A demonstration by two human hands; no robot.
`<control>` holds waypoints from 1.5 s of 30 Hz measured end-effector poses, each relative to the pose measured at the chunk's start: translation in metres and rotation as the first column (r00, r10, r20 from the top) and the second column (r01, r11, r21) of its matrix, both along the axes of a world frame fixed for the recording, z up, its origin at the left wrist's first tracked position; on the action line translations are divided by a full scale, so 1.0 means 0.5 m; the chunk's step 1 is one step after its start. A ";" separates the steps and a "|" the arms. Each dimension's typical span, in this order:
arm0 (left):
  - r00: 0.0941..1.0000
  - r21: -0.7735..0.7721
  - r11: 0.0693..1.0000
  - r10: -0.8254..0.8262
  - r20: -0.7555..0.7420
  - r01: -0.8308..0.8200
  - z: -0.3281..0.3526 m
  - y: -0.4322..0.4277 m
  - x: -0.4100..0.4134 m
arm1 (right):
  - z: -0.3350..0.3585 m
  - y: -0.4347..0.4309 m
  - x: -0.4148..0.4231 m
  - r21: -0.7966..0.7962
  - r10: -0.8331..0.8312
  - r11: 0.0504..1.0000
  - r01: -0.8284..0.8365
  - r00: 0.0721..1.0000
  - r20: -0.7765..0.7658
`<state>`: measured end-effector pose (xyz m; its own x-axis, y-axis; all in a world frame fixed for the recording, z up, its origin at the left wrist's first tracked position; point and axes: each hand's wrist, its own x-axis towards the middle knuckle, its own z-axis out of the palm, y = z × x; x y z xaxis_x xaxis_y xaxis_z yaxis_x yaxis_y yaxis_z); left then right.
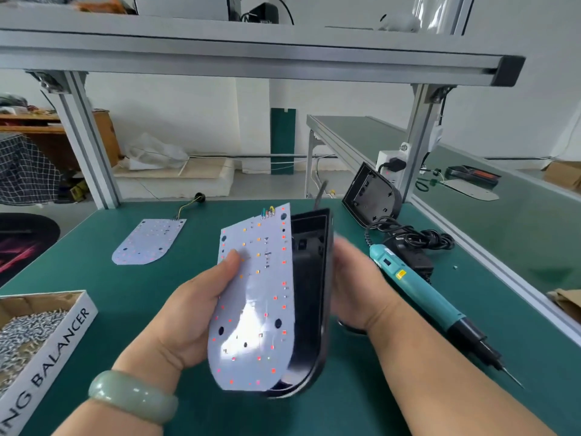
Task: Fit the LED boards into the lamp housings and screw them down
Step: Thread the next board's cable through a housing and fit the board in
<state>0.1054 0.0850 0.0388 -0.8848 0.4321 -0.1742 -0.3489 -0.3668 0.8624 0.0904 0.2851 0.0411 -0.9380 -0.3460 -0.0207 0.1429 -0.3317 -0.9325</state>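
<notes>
My left hand (191, 306) grips a white LED board (254, 297) with my thumb on its face, holding it upright above the green table. Just right of the board, my right hand (361, 284) holds a black lamp housing (311, 297) from behind; its open side faces the board. The board leans against the housing's left rim, swung partly open like a lid, with short coloured wires at its top. A second LED board (147, 242) lies flat at the far left of the table. Another black housing (371, 196) leans at the back right.
A teal electric screwdriver (430, 297) lies to the right with its coiled black cable (412, 237) behind it. A cardboard box of screws (34, 328) sits at the left edge. Aluminium frame posts (85, 140) and a shelf beam stand behind the green table (125, 294).
</notes>
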 end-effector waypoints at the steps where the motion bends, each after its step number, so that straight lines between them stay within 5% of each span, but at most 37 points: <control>1: 1.000 0.009 1.000 -0.016 0.013 0.016 0.001 -0.002 0.001 | 0.011 0.008 -0.001 0.004 0.016 1.000 -0.016 0.999 0.048; 5: 0.999 -0.020 1.000 -0.008 -0.034 0.008 -0.005 -0.005 -0.001 | 0.073 0.023 -0.001 0.372 -0.100 0.922 0.113 0.994 -0.053; 8: 0.990 -0.120 0.993 0.005 -0.144 -0.022 -0.009 -0.005 -0.003 | 0.131 0.021 -0.004 0.758 0.026 0.624 0.192 0.964 -0.265; 11: 0.977 -0.131 0.991 0.011 -0.214 -0.040 -0.006 -0.002 -0.001 | 0.163 0.003 -0.005 0.939 0.258 0.243 0.245 0.916 -0.306; 15: 0.947 -0.198 0.976 0.028 -0.321 -0.096 -0.002 0.005 0.008 | 0.164 -0.022 -0.012 0.955 0.321 0.085 0.284 0.900 -0.296; 21: 0.908 -0.220 0.964 0.046 -0.417 -0.150 0.003 0.008 0.019 | 0.136 -0.019 -0.016 0.898 0.208 0.316 0.305 0.902 -0.379; 24: 0.911 -0.242 0.953 0.070 -0.406 -0.181 0.001 0.003 0.018 | 0.127 -0.006 -0.012 0.852 0.247 0.506 0.134 0.924 -0.292; 27: 0.919 -0.189 0.950 0.170 -0.356 -0.249 0.004 0.001 0.016 | 0.117 0.023 -0.013 0.473 0.253 0.850 -0.234 0.967 0.023; 29: 0.917 -0.111 0.939 0.286 -0.278 -0.326 0.007 0.008 0.015 | 0.091 0.023 -0.023 0.261 0.154 0.948 -0.184 0.979 0.132; 32: 0.908 -0.043 0.919 0.378 -0.181 -0.392 0.007 0.020 0.017 | 0.045 -0.017 -0.032 0.394 -0.107 0.908 0.138 0.989 -0.102; 35: 0.894 -0.040 0.904 0.414 -0.173 -0.426 0.008 0.015 0.022 | 0.032 -0.042 -0.028 0.426 -0.210 0.827 0.367 0.904 -0.373; 42: 0.866 -0.209 0.862 0.386 -0.318 -0.461 0.006 0.024 0.018 | -0.001 -0.034 -0.048 0.637 -0.293 0.568 0.521 0.851 -0.436; 45: 0.841 -0.302 0.820 0.347 -0.415 -0.487 0.006 0.018 0.007 | 0.009 -0.030 -0.026 0.443 -0.339 0.777 0.447 0.890 -0.305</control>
<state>0.1092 0.0942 0.0416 -0.9957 -0.0320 0.0869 0.0878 -0.0281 0.9957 0.0774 0.2699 0.0455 -0.9915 0.0601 0.1150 -0.1019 0.1886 -0.9768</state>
